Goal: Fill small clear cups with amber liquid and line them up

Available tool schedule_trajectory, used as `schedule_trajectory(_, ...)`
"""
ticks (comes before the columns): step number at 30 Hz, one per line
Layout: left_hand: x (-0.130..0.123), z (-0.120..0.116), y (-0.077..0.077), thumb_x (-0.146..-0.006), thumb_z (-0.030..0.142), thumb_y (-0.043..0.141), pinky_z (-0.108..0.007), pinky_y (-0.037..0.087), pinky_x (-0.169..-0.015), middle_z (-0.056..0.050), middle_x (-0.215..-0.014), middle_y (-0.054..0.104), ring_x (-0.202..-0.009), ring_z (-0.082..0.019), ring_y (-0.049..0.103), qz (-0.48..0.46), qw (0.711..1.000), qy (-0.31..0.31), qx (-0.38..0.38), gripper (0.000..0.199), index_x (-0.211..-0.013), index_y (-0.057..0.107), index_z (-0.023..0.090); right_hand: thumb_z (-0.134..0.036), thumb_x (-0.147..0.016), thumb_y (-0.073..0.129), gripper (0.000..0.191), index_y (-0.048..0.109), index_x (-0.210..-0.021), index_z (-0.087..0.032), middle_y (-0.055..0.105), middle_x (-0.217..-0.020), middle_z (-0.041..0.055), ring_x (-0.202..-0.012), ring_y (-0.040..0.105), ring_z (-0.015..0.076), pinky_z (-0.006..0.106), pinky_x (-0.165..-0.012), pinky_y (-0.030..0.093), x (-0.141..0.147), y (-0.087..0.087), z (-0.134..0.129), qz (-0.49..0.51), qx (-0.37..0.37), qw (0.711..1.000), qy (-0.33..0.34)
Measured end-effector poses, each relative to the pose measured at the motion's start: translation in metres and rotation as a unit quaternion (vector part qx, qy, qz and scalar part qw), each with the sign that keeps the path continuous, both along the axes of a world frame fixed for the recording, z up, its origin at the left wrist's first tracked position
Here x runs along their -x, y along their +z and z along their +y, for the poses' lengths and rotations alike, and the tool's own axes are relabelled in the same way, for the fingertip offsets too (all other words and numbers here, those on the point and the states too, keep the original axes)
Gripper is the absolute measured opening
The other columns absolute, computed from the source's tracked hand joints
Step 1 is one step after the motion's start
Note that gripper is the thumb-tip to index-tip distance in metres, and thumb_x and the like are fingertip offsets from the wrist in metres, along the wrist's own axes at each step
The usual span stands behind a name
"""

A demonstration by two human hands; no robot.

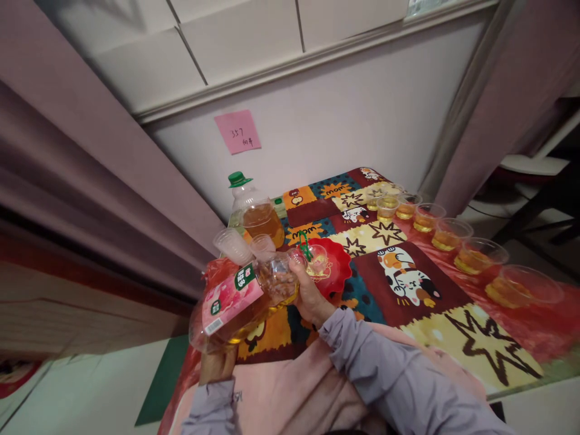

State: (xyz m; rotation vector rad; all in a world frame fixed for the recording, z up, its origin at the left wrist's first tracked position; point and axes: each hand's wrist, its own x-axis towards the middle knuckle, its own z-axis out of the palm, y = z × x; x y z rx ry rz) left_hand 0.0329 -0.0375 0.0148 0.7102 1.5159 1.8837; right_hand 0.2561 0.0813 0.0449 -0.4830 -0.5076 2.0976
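A large clear bottle [240, 296] of amber liquid with a pink label lies tilted on its side in the air, its neck toward the right. My right hand [308, 293] is wrapped round the neck. Beneath the bottle's base is my left hand [218, 364], its fingers mostly hidden by the bottle. The bottle's mouth is over a clear plastic cup [317, 258] in a red scalloped dish [341, 266]. A green strip [304, 244] hangs by the mouth.
Behind stands another bottle [263, 220] with a green cap, beside stacked clear cups [232, 244]. Along the right edge of the patterned tablecloth [362, 229], several cups of yellow liquid [478, 257] form a row. A pink note [238, 132] is on the wall.
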Motion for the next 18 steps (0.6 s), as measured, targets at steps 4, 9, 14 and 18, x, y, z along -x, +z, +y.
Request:
schedule_trajectory(4,0.01,-0.003,-0.012,-0.082,0.07,0.093,-0.038,0.068,-0.109,-0.003,-0.144,0.083,-0.14,-0.031,0.076,-0.053,0.998,-0.003,0.015,0.065,-0.135,0.081,0.035,-0.078,-0.084,0.088,0.074,0.078,-0.133,-0.024,0.091,-0.111,0.008,-0.099,0.087,0.0299,0.04,-0.081,0.071,0.001,-0.002,0.002,0.01,-0.002,1.0,0.002)
schedule_trajectory(9,0.013,-0.004,-0.022,-0.09,0.064,0.085,-0.05,0.066,-0.114,-0.008,-0.135,0.086,-0.145,-0.036,0.073,-0.067,0.997,0.0,0.024,0.054,-0.132,0.082,0.031,-0.076,-0.09,0.083,0.066,0.081,-0.128,-0.022,0.091,-0.11,0.0086,-0.102,0.087,0.0314,0.042,-0.084,0.071,0.002,-0.004,0.004,0.004,0.02,1.0,0.012)
schedule_trajectory(14,0.017,-0.006,-0.028,-0.082,0.055,0.09,-0.05,0.067,-0.113,-0.011,-0.138,0.085,-0.145,-0.039,0.072,-0.079,0.996,0.014,0.039,0.061,-0.137,0.08,0.032,-0.074,-0.09,0.084,0.066,0.08,-0.132,-0.023,0.091,-0.113,0.009,-0.105,0.087,0.0322,0.045,-0.09,0.071,0.002,-0.003,0.003,0.011,0.029,1.0,0.007)
schedule_trajectory(18,0.019,-0.006,-0.029,-0.082,0.05,0.09,-0.048,0.068,-0.11,-0.007,-0.136,0.086,-0.141,-0.037,0.076,-0.078,0.995,0.025,0.051,0.059,-0.138,0.079,0.034,-0.075,-0.09,0.084,0.066,0.08,-0.129,-0.022,0.091,-0.111,0.0093,-0.107,0.087,0.032,0.045,-0.091,0.071,0.001,-0.003,0.003,0.01,0.024,1.0,0.008)
